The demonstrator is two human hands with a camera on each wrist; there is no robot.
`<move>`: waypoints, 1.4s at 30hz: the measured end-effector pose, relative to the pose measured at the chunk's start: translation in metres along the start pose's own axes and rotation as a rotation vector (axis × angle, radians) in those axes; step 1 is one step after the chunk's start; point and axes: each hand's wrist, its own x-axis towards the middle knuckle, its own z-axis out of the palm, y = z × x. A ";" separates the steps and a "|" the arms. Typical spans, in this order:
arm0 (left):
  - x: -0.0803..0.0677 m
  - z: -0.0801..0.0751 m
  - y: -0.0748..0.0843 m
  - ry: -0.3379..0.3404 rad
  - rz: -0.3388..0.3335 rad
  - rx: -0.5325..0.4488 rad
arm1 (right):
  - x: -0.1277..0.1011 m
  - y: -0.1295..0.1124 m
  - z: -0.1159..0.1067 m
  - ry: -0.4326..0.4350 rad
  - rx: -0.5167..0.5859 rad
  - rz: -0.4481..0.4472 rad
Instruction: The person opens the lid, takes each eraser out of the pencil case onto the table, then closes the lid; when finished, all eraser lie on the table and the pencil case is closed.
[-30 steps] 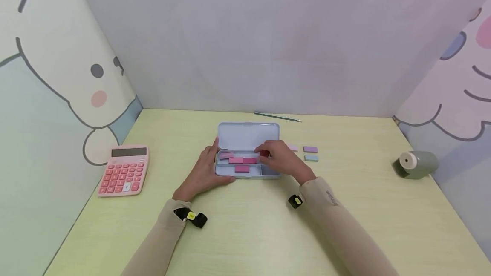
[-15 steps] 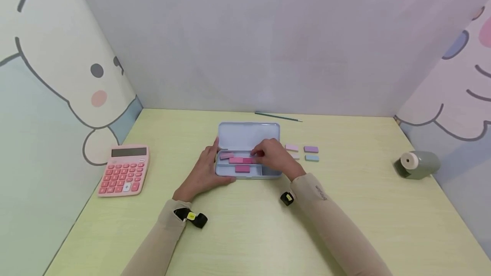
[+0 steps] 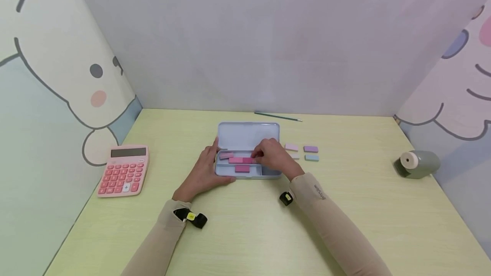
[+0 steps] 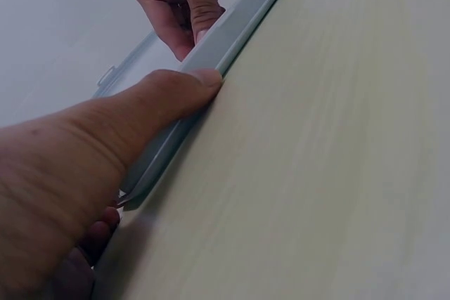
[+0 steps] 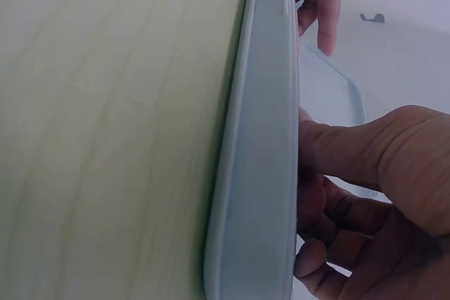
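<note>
Beige sleeves [image 3: 153, 242] reach in from the near edge over a pale yellow, wood-grained table [image 3: 245, 233], a small black device [image 3: 198, 219] at each wrist. To the left lies a pink calculator [image 3: 122, 171].

In the middle, a pale blue case [image 3: 253, 177] lies open on the table. The left hand [image 3: 201, 169] grips its left end, thumb pressed on the near wall and the other fingers around the end. In the near left compartment lies a deep pink block [image 3: 242, 168]. In the long far compartment, a pink block [image 3: 235, 160] and a darker pink block [image 3: 248, 160] lie end to end along the divider; a mauve block [image 3: 226, 155] sits tilted at the left. The right hand [image 3: 274, 155] dips, fingers curled, into the right part of this compartment; whether it pinches anything cannot be told.

On the right stands a grey-green object [image 3: 422, 164] with a pale round face. Between it and the case lie light blue [image 3: 311, 157], whitish [image 3: 294, 156], purple [image 3: 311, 149] and pale pink blocks [image 3: 291, 147].

Farther off are the case's raised lid [image 3: 248, 135], a dark green pencil [image 3: 278, 116] and a pale wall [image 3: 245, 46].
</note>
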 end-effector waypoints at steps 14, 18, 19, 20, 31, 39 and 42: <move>0.000 -0.001 0.001 -0.003 -0.006 -0.014 | -0.002 -0.002 0.000 0.056 0.015 0.025; 0.000 -0.001 0.001 -0.003 -0.007 -0.014 | -0.004 -0.002 0.001 0.078 0.016 0.020; 0.000 -0.001 0.001 -0.003 -0.007 -0.015 | -0.005 -0.003 0.001 0.081 0.019 0.024; -0.001 -0.001 0.001 -0.003 -0.005 -0.013 | -0.005 -0.004 0.001 0.084 0.022 0.026; 0.000 0.000 0.000 -0.002 -0.003 -0.004 | -0.012 0.003 -0.004 0.136 0.135 0.031; 0.000 0.000 0.002 -0.001 -0.003 0.013 | -0.024 0.014 -0.016 0.168 0.119 0.077; 0.000 0.000 0.001 0.005 0.002 0.013 | -0.031 0.021 -0.020 0.180 0.119 0.078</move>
